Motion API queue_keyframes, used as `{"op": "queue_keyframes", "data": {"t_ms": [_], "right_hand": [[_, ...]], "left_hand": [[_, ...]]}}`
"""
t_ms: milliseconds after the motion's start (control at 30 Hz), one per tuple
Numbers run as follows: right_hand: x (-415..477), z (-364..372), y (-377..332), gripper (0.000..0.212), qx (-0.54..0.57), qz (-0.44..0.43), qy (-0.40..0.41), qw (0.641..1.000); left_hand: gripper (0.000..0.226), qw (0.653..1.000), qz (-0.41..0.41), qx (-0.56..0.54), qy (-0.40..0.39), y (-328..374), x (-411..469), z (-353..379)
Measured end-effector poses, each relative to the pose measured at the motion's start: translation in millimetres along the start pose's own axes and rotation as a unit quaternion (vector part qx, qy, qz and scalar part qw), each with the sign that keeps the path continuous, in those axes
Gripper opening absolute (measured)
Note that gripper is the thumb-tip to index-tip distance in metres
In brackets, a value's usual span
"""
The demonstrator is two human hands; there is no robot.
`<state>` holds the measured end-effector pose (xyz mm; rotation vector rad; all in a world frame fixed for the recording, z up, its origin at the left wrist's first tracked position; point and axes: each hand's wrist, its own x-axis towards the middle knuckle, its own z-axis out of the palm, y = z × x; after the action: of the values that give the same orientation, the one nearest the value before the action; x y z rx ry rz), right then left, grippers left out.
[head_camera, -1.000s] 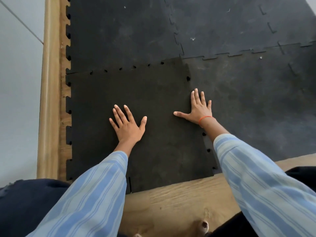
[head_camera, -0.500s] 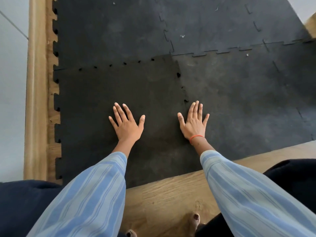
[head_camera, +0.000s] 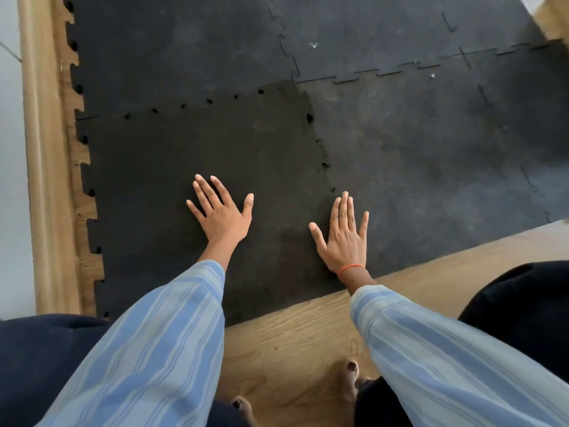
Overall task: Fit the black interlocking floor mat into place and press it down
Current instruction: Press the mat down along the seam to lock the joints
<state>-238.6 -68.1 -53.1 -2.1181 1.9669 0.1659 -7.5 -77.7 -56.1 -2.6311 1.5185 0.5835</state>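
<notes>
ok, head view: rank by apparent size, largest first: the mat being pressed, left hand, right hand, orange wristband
1. Mat being pressed, by far the largest.
2-3. Left hand and right hand look about alike, both flat with fingers spread; no ranking between them.
4. Orange wristband, a thin strip, smallest.

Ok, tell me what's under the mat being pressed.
Wood-grain floor shows past the near edge of the black mat and between its left-side tabs. Left hand and right hand lie flat on top. Directly beneath the mat is covered, unseen.
</notes>
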Motion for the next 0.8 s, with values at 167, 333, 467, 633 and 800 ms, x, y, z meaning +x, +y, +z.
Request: {"op": "queue_keyframes", "data": {"t_ms": [167, 333, 467, 633, 800], "right_hand": [[3.2, 5.0, 1.8, 0.085, 0.010, -0.007, 0.009, 1.000], [-14.9, 7.9, 6.0, 0.085, 0.032, -0.006, 0.030, 0.999], [-27.3, 12.3, 7.0, 0.086, 0.038, 0.005, 0.051, 0.998], [-24.6, 13.5, 5.9, 0.086, 0.012, -0.003, 0.044, 0.999], [18.6, 1.0, -6.7, 0.089, 0.027, -0.028, 0.014, 0.999]], "left_hand": [[0.090, 1.000, -0.003, 0.001, 0.004, 1.4, 2.1, 1.9], [0.091, 1.000, -0.005, -0.004, 0.005, 2.3, 0.9, 1.5], [0.091, 1.000, -0.004, -0.008, 0.006, 1.8, 0.6, 1.4], [0.091, 1.000, -0.005, 0.000, 0.009, 0.9, 1.1, 4.5], [0.091, 1.000, -0.005, -0.002, 0.010, 1.3, 1.0, 4.6]]}}
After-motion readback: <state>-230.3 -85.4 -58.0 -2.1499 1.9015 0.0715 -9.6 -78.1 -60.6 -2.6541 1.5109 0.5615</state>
